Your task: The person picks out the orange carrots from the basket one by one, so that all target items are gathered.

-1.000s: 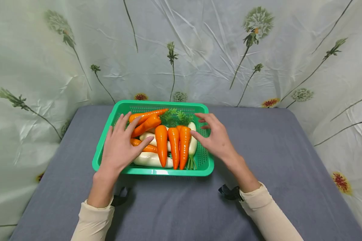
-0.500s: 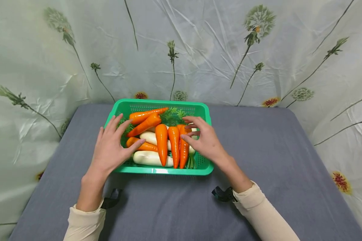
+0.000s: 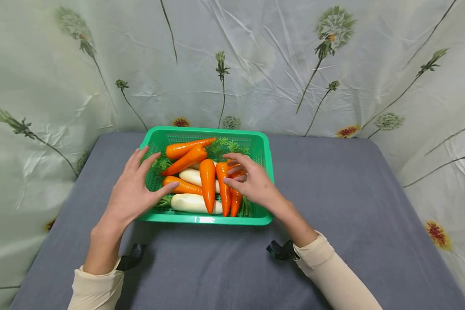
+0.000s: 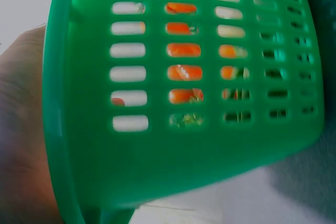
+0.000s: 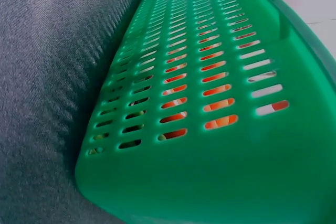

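Observation:
A green plastic basket (image 3: 201,220) holds several orange carrots (image 3: 207,185) and white radishes (image 3: 193,203) with green leaves. My left hand (image 3: 129,191) is over its left side, thumb spread away from the fingers and the thumb tip near a carrot (image 3: 184,185). Above the carrots on the right, my right hand (image 3: 253,181) has loosely bent fingers and covers part of them. Neither hand visibly holds anything. In the left wrist view, the left hand (image 4: 21,129) shows behind the basket rim (image 4: 60,108); the right wrist view shows only the basket's slotted side (image 5: 210,156).
The basket stands on a table with a grey cloth (image 3: 333,193). Behind it hangs a pale curtain (image 3: 263,64) printed with dandelions. Dark wrist-worn cameras stick out below both wrists, in front of the basket.
My left hand has moved left, uncovering the basket's left part. My right hand has moved left over the right-hand carrots. The vegetables look unmoved.

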The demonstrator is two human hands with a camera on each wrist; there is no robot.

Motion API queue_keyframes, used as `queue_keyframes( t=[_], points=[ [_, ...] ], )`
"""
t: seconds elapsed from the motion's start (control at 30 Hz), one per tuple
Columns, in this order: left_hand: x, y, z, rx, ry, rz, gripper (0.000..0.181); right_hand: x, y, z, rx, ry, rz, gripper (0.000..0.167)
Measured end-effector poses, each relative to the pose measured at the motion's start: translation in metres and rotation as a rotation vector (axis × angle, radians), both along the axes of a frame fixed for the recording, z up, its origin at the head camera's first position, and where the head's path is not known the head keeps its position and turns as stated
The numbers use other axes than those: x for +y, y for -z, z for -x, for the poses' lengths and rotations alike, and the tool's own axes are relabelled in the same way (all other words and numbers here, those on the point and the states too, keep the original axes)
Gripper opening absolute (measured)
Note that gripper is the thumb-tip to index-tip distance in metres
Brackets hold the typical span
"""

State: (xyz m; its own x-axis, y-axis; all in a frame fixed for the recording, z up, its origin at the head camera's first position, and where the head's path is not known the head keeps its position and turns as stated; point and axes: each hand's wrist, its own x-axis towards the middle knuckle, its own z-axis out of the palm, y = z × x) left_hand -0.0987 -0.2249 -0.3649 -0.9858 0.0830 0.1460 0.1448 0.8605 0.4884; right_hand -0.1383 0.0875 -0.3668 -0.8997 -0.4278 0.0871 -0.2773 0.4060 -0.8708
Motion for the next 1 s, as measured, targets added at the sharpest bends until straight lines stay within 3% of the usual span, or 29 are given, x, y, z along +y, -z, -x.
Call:
queue_keyframes(
  t=[0.4,0.6,1.0],
  points=[
    [-0.024,0.004,-0.001,-0.168,0.010,-0.049,0.106,-0.009,0.005,0.004,-0.107,-0.111,-0.061,0.063],
    [-0.038,0.009,-0.002,-0.255,0.062,-0.101,0.117,-0.016,0.005,0.000,-0.112,-0.151,-0.124,0.064],
    [-0.059,0.008,-0.004,-0.389,0.166,-0.221,0.138,-0.026,0.005,0.001,-0.102,-0.263,-0.235,0.067]
  ],
)
